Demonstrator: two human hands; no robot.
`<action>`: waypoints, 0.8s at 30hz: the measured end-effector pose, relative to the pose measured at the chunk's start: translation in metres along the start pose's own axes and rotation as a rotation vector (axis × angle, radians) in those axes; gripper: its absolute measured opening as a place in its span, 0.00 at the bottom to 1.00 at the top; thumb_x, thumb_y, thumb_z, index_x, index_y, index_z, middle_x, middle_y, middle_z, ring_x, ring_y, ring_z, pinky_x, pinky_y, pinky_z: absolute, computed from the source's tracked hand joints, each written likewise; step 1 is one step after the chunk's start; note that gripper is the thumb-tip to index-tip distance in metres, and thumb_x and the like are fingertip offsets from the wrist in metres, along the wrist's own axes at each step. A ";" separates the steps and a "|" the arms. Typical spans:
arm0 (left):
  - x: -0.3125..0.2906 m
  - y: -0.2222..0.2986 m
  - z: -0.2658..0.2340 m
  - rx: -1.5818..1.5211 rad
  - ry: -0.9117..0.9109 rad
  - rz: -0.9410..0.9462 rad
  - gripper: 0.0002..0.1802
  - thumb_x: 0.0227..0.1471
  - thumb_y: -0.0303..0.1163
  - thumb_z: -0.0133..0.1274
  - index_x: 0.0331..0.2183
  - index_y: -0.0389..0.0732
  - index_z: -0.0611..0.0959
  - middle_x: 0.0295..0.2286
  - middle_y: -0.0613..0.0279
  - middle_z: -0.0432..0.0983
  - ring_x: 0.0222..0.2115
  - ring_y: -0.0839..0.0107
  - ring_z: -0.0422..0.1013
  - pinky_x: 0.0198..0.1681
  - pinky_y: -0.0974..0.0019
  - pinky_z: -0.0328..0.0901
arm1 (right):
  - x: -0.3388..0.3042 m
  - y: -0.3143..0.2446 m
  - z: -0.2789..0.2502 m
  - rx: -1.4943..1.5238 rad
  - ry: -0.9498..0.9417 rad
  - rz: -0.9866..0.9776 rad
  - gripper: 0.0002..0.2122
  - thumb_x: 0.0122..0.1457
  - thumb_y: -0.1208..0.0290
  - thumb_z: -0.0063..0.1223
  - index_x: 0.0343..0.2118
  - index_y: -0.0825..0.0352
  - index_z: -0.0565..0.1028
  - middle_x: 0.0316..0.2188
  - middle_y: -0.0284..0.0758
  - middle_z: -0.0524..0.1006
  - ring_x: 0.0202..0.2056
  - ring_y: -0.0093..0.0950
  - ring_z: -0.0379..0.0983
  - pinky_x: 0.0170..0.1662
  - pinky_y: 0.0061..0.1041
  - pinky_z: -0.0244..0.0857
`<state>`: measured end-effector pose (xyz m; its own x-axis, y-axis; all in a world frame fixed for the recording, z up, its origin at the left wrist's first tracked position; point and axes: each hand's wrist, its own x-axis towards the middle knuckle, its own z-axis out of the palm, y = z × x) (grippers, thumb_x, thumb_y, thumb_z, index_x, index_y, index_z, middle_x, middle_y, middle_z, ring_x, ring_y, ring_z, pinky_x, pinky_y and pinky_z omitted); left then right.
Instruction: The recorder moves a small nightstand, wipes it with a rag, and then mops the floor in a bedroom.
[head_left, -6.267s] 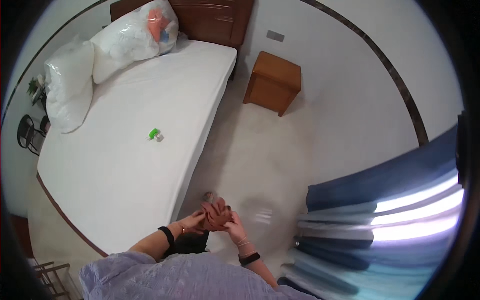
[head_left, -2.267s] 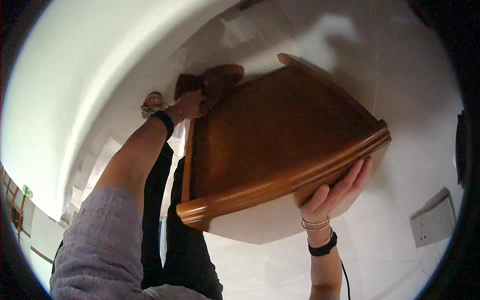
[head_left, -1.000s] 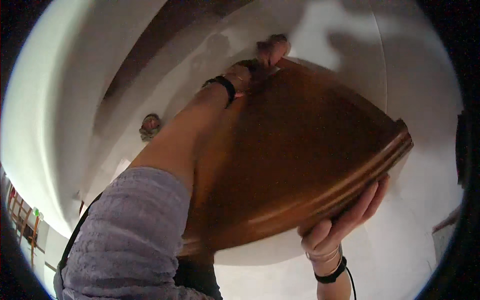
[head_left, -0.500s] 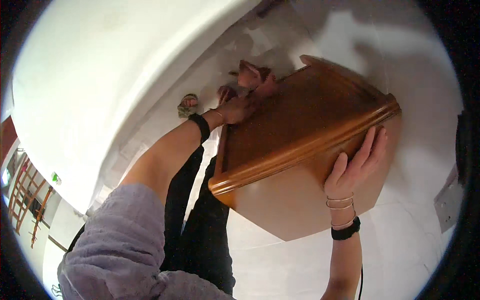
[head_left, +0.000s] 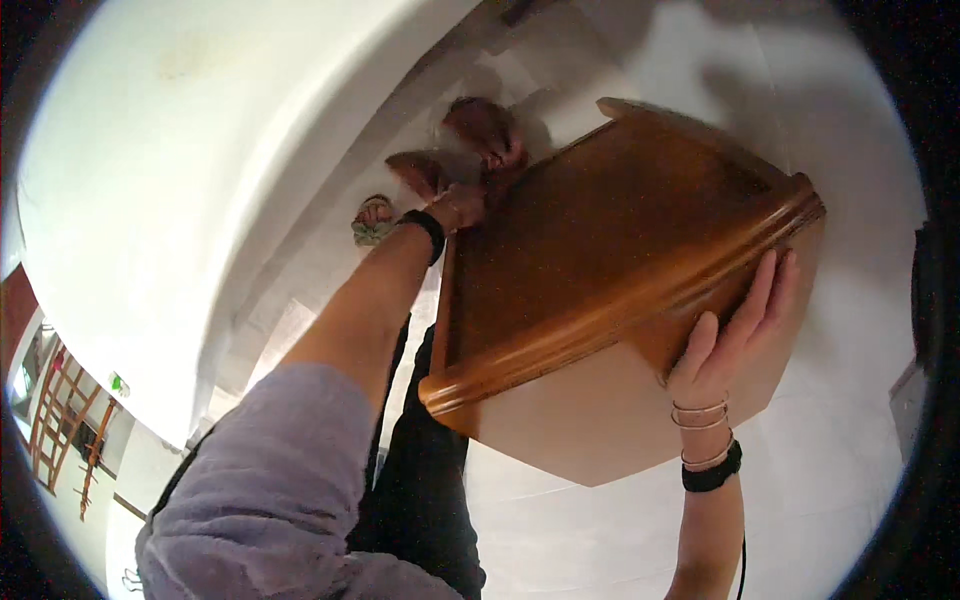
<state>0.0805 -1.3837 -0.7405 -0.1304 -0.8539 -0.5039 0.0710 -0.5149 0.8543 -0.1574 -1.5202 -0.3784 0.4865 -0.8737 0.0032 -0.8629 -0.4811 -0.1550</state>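
Red-brown cloth [head_left: 478, 124], gathered in the left hand [head_left: 462, 206] at the left border of the dark side panel of a wooden cabinet [head_left: 590, 230]. The cloth lies at and just beyond the fingers, which are bent over its bunched middle; how tightly they close cannot be told, this part being dim and partly blurred. Two loose lobes leave the grip, one directed toward the upper left of the view, the other, larger, upward; the crumpled mass shows no single long axis. The cabinet's moulded edge [head_left: 620, 305] runs obliquely from lower left to upper right, and a foot of the cabinet projects at the top of the panel. The right hand [head_left: 730, 335] lies at this edge near its right end, fingers extended and slightly parted, thumb held away from them, palm toward the pale, glossy face below the edge; it grasps nothing. A black band [head_left: 712, 470] and thin bracelets [head_left: 700, 415] encircle the right wrist, and a dark band [head_left: 430, 232] the left. To the left of the cloth is a sandalled foot [head_left: 373, 220], and farther left the white bed [head_left: 190, 170], bearing a small green-and-white object [head_left: 119, 384] near its border.
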 end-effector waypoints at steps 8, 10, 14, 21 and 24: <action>-0.007 0.049 0.032 1.359 -0.751 -0.247 0.17 0.50 0.38 0.48 0.40 0.39 0.78 0.34 0.50 0.76 0.37 0.60 0.71 0.45 0.56 0.63 | -0.022 0.018 -0.006 -0.063 -0.019 0.032 0.30 0.61 0.51 0.32 0.59 0.70 0.56 0.60 0.52 0.52 0.61 0.50 0.47 0.61 0.48 0.40; -0.023 0.081 0.007 1.244 -0.801 -0.399 0.17 0.47 0.36 0.49 0.38 0.41 0.82 0.34 0.46 0.77 0.41 0.54 0.71 0.47 0.53 0.63 | -0.017 0.012 -0.003 -0.054 0.004 0.035 0.30 0.61 0.50 0.32 0.60 0.68 0.56 0.60 0.50 0.52 0.61 0.49 0.47 0.61 0.49 0.39; -0.066 0.045 -0.028 1.185 -0.233 0.542 0.16 0.50 0.35 0.45 0.38 0.39 0.81 0.33 0.44 0.76 0.34 0.51 0.73 0.42 0.54 0.66 | 0.003 -0.009 -0.004 0.001 0.060 0.012 0.30 0.61 0.50 0.32 0.60 0.66 0.56 0.60 0.48 0.53 0.61 0.49 0.46 0.61 0.49 0.38; -0.076 0.118 0.004 0.841 -0.568 0.216 0.17 0.51 0.35 0.42 0.35 0.32 0.78 0.30 0.42 0.75 0.34 0.48 0.71 0.39 0.52 0.67 | -0.015 0.008 -0.007 -0.056 0.028 0.040 0.29 0.60 0.51 0.34 0.60 0.64 0.56 0.61 0.46 0.53 0.61 0.47 0.46 0.62 0.49 0.36; -0.112 0.221 -0.003 0.728 -0.609 -0.093 0.15 0.49 0.34 0.46 0.39 0.38 0.76 0.31 0.47 0.76 0.29 0.54 0.73 0.33 0.56 0.68 | -0.018 0.009 -0.007 -0.060 0.023 0.065 0.29 0.59 0.51 0.37 0.60 0.62 0.56 0.61 0.44 0.52 0.62 0.44 0.45 0.62 0.48 0.36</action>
<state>0.1136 -1.4021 -0.4958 -0.6119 -0.5197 -0.5962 -0.5720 -0.2298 0.7874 -0.1744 -1.5094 -0.3731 0.4264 -0.9044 0.0176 -0.8996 -0.4260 -0.0962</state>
